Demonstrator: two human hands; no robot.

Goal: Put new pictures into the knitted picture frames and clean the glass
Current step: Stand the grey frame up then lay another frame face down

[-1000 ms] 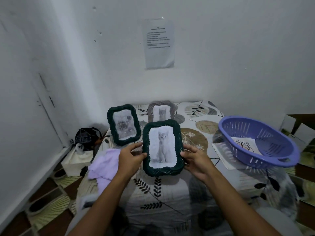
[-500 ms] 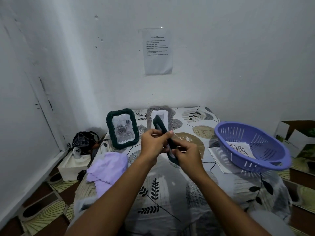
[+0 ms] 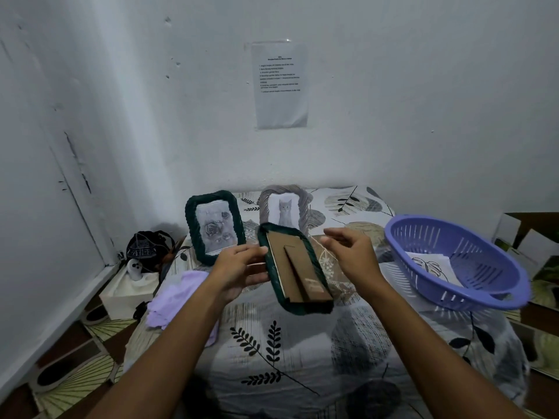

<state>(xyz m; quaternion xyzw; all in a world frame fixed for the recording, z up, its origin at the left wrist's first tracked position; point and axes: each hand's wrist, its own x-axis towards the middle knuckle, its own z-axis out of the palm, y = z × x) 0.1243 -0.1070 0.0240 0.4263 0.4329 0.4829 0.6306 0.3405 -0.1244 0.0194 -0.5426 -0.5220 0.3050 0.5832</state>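
Note:
My left hand (image 3: 239, 269) grips the left edge of a dark green knitted frame (image 3: 295, 270), held above the table with its brown cardboard back and stand facing me. My right hand (image 3: 352, 252) hovers just right of that frame with fingers loosely spread, not holding it. Behind, a second green knitted frame (image 3: 213, 226) with a rose picture stands upright. A grey knitted frame (image 3: 284, 207) with a cat picture stands next to it. A lilac cloth (image 3: 178, 297) lies at the table's left edge.
A purple plastic basket (image 3: 456, 261) with sheets of paper in it sits at the right of the leaf-patterned tablecloth (image 3: 302, 352). A white box (image 3: 127, 293) and a dark bag (image 3: 148, 249) lie on the floor at left. A printed sheet (image 3: 279, 84) hangs on the wall.
The green frame has been turned over from its cat picture facing me to its cardboard back facing me. My right hand has let go of it and moved off to the right.

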